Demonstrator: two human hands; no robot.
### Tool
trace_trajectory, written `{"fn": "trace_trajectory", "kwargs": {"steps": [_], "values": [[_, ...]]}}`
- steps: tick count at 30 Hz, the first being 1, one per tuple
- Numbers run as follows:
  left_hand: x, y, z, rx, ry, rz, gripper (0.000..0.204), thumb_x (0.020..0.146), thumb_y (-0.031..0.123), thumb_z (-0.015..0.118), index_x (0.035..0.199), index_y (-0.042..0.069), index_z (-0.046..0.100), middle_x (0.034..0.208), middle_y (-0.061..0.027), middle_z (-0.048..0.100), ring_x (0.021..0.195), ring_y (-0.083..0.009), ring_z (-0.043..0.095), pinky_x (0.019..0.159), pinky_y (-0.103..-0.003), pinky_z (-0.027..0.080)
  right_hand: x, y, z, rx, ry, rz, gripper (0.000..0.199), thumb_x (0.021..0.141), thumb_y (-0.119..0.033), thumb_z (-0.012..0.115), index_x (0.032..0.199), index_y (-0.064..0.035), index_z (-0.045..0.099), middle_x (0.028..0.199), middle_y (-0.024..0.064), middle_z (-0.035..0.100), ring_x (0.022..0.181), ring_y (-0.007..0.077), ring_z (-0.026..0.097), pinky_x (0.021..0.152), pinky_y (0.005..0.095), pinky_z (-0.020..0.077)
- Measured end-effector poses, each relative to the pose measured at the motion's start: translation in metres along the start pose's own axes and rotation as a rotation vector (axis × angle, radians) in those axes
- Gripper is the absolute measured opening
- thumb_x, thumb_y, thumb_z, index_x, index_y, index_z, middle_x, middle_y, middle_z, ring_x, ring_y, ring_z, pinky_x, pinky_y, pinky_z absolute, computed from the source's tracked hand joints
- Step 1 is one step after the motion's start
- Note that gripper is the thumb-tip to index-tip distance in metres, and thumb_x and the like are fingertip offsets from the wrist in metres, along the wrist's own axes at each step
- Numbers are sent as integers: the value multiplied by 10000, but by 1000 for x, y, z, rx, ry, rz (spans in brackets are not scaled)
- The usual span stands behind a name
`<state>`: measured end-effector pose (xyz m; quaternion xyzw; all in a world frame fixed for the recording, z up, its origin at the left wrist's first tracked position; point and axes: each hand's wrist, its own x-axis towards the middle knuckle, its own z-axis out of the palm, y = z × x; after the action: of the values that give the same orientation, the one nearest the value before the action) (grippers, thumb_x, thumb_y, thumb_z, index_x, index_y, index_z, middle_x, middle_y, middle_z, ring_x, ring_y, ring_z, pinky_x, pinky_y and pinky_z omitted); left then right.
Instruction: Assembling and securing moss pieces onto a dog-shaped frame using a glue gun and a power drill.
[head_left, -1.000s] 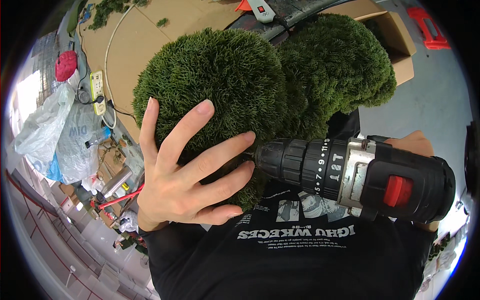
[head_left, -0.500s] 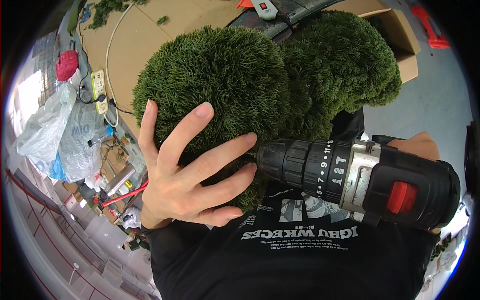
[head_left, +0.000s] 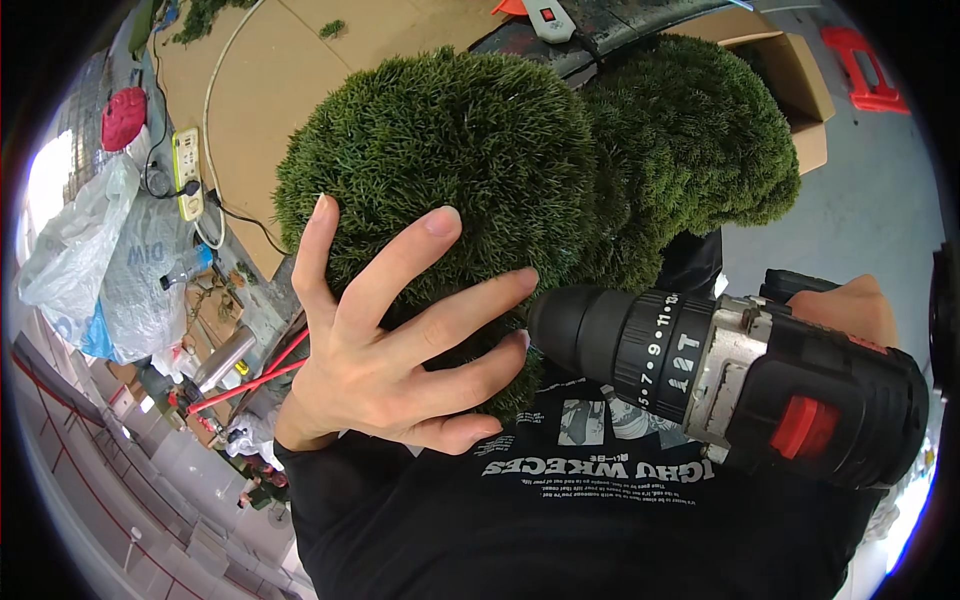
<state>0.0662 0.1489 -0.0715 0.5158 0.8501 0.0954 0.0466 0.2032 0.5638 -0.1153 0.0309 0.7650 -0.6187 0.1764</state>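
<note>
A large rounded clump of green artificial foliage sits in front of my body, joined on the right by a second bushy clump. My left hand lies against the near side of the large clump, its fingers stretched and spread over the greenery. From the right, my right hand grips a black cordless drill, mostly hidden behind the tool's body. The drill's chuck points left into the foliage, close to my left fingertips. Its tip and any bit or screw are hidden there.
Brown cardboard covers the surface at the back left. A power strip with cables and a clear plastic bag lie further left. Behind the clumps are a white and grey device and an open cardboard box; a red plastic piece lies far right.
My left hand and the large clump have shifted slightly right. The drill sits a little lower at its rear, and its chuck's ridges, distinct before, now look smooth.
</note>
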Motion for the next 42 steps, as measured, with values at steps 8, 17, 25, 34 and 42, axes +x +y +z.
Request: {"fn": "trace_trajectory", "kwargs": {"steps": [8,17,25,34,42], "values": [[-6,-2,3,-32,38,-14,507,1023,668,387,860,333,732,1255,27,748,1393,-417,474,1221,-708,118,-1,0,-10,76,13,10,522,880,-249,797,1270,68,654,937,53,647,798,176,589,717,314,459],[1,-7,3,-85,18,18,481,1002,680,429,907,340,756,1317,-9,727,1412,-420,460,1211,-729,105,89,-62,85,127,90,23,500,912,-248,771,1265,85,649,890,45,635,747,160,573,683,300,446],[-1,-1,-3,-75,-13,-3,433,978,633,493,981,310,781,1346,-3,707,1423,-398,464,1198,-747,151,64,-76,7,70,194,-103,483,942,-248,748,1260,100,645,848,38,624,701,146,559,654,288,434],[6,4,-8,-124,23,-26,320,894,548,662,1011,265,755,1399,21,665,1449,-352,465,1210,-740,186,274,-64,-89,128,563,-520,174,952,-130,748,1014,14,671,713,7,611,613,107,539,609,280,453],[16,6,-15,-97,-3,-37,307,900,519,657,1021,257,760,1403,12,666,1445,-368,467,1224,-724,179,421,1,-91,124,787,-683,430,958,-171,777,1319,-9,606,1134,56,645,968,182,600,811,372,516]]}}
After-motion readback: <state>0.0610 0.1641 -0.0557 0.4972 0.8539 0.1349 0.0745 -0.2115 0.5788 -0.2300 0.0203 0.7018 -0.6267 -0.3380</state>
